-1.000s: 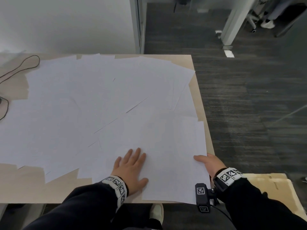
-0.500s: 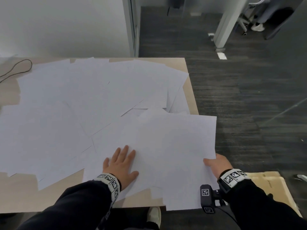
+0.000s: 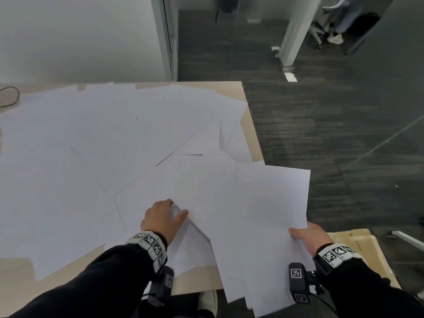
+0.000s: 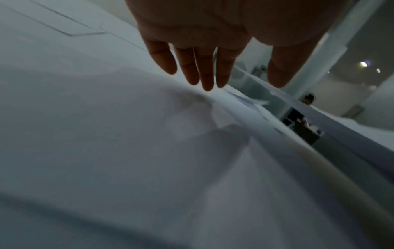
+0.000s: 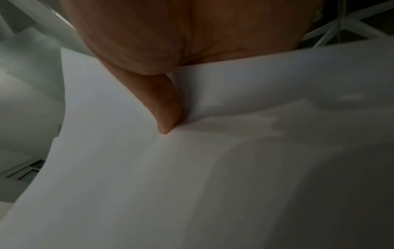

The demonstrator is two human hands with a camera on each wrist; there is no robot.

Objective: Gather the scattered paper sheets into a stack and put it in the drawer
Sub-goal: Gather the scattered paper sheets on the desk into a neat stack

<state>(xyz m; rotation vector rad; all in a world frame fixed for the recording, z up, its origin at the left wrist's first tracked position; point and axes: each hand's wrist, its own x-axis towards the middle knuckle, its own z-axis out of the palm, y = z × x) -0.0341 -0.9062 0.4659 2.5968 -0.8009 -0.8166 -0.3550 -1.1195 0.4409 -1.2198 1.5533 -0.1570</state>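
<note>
Several white paper sheets [image 3: 103, 145] lie scattered and overlapping across the light wooden table [image 3: 251, 134]. My right hand [image 3: 307, 235] pinches a few sheets [image 3: 252, 214] at their right edge, thumb [image 5: 168, 107] on top, fingers hidden beneath. These sheets [image 5: 192, 176] stick out past the table's right front corner. My left hand [image 3: 163, 216] is at their left edge with straight fingers [image 4: 202, 70] reaching under the raised paper [image 4: 149, 134], thumb apart. No drawer is plainly recognisable.
A light brown box-like surface [image 3: 358, 246] lies low beside the table at the right. A dark cable [image 3: 10, 95] loops at the table's far left. Dark carpet [image 3: 321, 134], a white pillar [image 3: 296, 31] and chair legs are beyond.
My right hand has drawn its sheets rightward and lifted them past the table's corner. My left hand has gone from lying flat on the paper to reaching under the sheets' left edge.
</note>
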